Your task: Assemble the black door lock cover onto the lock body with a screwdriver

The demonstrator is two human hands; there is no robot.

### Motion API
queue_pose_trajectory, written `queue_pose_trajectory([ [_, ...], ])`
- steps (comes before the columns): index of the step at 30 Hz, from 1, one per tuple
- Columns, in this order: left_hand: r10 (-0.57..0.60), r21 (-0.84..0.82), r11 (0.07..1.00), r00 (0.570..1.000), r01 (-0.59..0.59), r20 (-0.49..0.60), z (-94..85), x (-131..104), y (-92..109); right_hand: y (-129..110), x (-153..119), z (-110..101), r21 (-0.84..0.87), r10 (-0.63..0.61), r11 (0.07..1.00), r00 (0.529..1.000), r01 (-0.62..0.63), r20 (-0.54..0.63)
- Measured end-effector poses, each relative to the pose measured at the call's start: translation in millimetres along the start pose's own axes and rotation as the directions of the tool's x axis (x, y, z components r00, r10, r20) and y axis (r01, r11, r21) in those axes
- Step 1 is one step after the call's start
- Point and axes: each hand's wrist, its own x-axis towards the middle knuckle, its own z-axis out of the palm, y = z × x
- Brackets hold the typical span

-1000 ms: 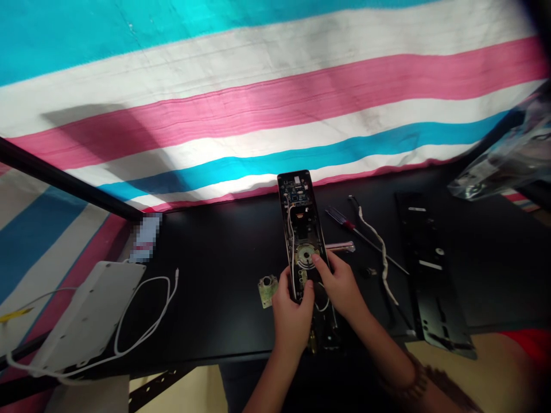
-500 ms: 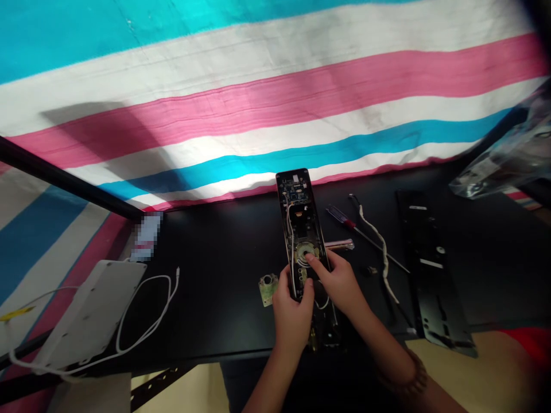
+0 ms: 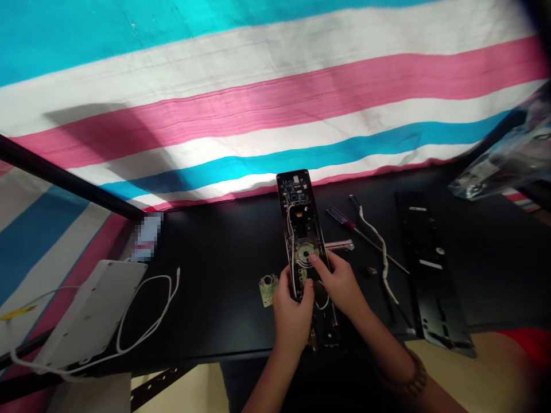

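A long black door lock housing point(image 3: 301, 229) lies open-side up, showing a circuit board point(image 3: 296, 192) at its far end and a white wire point(image 3: 292, 238) along its left side. My left hand point(image 3: 293, 301) grips its near left side, with the thumb over the inside. On the right edge, my right hand point(image 3: 342, 281) holds the same housing, its thumb at the round ringed part point(image 3: 305, 251). The fingers beneath the housing are hidden. A small green board with a black round part point(image 3: 268, 288) lies beside my left hand.
On the black table point(image 3: 215, 275) to the right are a screwdriver point(image 3: 350, 223), a pinkish metallic cylinder point(image 3: 342, 245), a wrapped cable point(image 3: 374, 229), a tiny dark part point(image 3: 370, 271) and a long black panel point(image 3: 430, 269). A white box point(image 3: 97, 310) with a white cable point(image 3: 148, 332) lies left.
My right thumb has shifted slightly to the right on the ringed part. Both hands keep hold of the housing, which stays in nearly the same place.
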Motion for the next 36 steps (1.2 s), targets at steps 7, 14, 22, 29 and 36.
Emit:
queue_pose_trajectory([
  [7,0.005,0.041,0.999,1.000,-0.005,-0.004,-0.9,2,-5,-10,-15,-43,-0.350,-0.245,0.925,0.939,0.151,-0.242],
  [14,0.017,0.097,0.995,1.000,-0.017,0.003,-2.9,-4,-10,28,-22,-107,-0.718,-0.236,0.675,0.972,0.171,0.010],
  [22,0.225,0.299,0.936,0.969,-0.186,-0.101,-48.8,-19,-10,-1,-13,-92,-0.540,-0.357,0.781,0.934,0.313,0.025],
  [29,0.401,0.581,0.749,0.916,-0.318,-0.016,-78.7,2,-39,-40,1,-38,-0.428,-0.539,0.732,0.835,0.529,0.110],
  [36,0.413,0.590,0.748,0.909,-0.306,-0.052,-75.1,4,-48,-37,14,-29,-0.444,-0.535,0.683,0.811,0.580,0.237],
])
